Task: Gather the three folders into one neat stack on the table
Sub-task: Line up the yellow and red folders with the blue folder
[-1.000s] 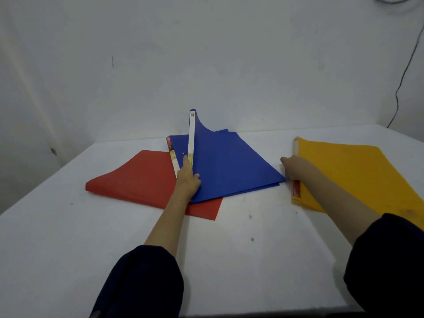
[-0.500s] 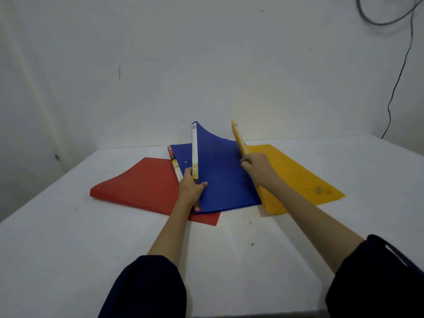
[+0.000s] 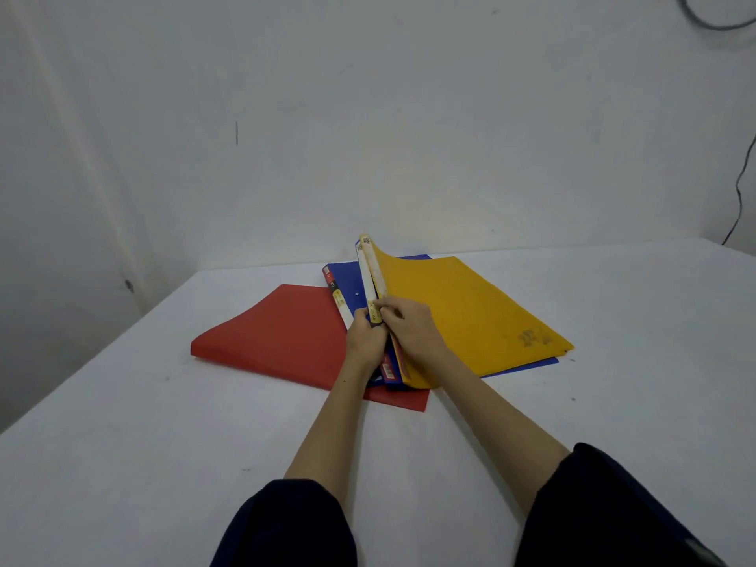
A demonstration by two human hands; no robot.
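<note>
A red folder [image 3: 282, 333] lies flat on the white table [image 3: 163, 444], lowest of the three. The blue folder [image 3: 347, 280] rests on its right part, mostly covered by the yellow folder [image 3: 462, 317], which lies on top. Only a blue strip shows along the right edge. The spines of the blue and yellow folders are lifted side by side. My left hand [image 3: 364, 341] grips the blue folder's white spine. My right hand [image 3: 413, 333] pinches the yellow folder's spine right beside it.
A white wall stands just behind the folders. A dark cable [image 3: 740, 190] hangs down the wall at the far right. The table's left edge [image 3: 102, 354] runs diagonally toward the near left corner.
My right hand has carried the yellow folder from the right side of the table leftward onto the blue folder. Both hands now meet at the raised spines.
</note>
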